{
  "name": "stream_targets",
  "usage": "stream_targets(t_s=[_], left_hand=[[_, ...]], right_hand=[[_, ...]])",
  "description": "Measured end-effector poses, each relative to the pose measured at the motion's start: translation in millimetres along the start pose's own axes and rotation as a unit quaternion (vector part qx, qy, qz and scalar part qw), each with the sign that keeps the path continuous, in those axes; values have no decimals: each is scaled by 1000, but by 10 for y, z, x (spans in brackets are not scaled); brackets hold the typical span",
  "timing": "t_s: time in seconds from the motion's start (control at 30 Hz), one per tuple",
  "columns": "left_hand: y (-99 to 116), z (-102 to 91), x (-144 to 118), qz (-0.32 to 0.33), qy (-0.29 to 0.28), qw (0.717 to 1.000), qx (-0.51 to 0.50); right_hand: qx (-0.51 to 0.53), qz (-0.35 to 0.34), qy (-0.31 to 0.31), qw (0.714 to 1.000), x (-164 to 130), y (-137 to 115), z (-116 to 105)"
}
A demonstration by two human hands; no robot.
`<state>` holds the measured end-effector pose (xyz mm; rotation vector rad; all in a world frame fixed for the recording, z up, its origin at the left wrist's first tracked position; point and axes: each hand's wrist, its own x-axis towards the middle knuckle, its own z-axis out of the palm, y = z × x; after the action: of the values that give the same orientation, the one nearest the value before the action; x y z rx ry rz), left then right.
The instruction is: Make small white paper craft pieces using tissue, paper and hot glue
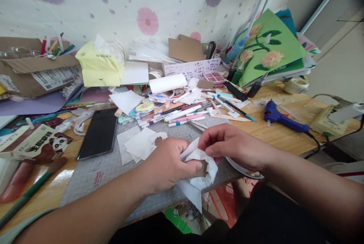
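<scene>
My left hand [167, 164] is closed on a piece of thin white tissue paper [209, 177], with the thumb lying over it. The paper has a ragged hole in its middle, and its pointed corner hangs below the desk edge. At the paper's upper edge, the curled fingers of my right hand [227, 145] pinch it. Several white paper squares [139, 143] lie on the grey cutting mat [96, 183] beyond my left hand, one of them with a torn hole. Scissors [197, 124] lie just past my hands, partly hidden.
Several markers [182, 117] are heaped behind the mat. A black phone [98, 134] and a panda-printed box [34, 141] are on the left, near a green-handled brush [31, 187]. At right lies a blue glue gun [284, 119] beside a power strip [330, 121].
</scene>
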<state>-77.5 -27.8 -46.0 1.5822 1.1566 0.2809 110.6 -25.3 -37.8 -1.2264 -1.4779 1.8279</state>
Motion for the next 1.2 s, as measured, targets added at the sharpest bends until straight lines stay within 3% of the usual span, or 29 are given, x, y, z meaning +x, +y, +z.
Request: stream_targets(t_s=[0.1,0.3,0.5,0.67,0.87,0.97,1.2], left_hand=[[-14,-5,3,7,-1,1000,-17],[-53,2,9,23,6,999,-21],[-14,-19,8,30,5,998,-61],[-49,-21,19,33,7,995,-91],[-61,-8,39,42,-17,977,-208],[-42,5,39,42,4,961,-274],[-65,33,55,52,54,965,-251]], right_hand=[[1,-9,-3,1000,-15,20,-6],[-65,-35,53,996,-9,49,47],[68,-1,-14,998,-37,85,-62],[22,7,-6,1000,-83,82,-82],[-127,-34,78,988,-86,47,-56],[-172,-53,122,976,-89,56,-58],[-221,-83,173,956,-97,48,20]])
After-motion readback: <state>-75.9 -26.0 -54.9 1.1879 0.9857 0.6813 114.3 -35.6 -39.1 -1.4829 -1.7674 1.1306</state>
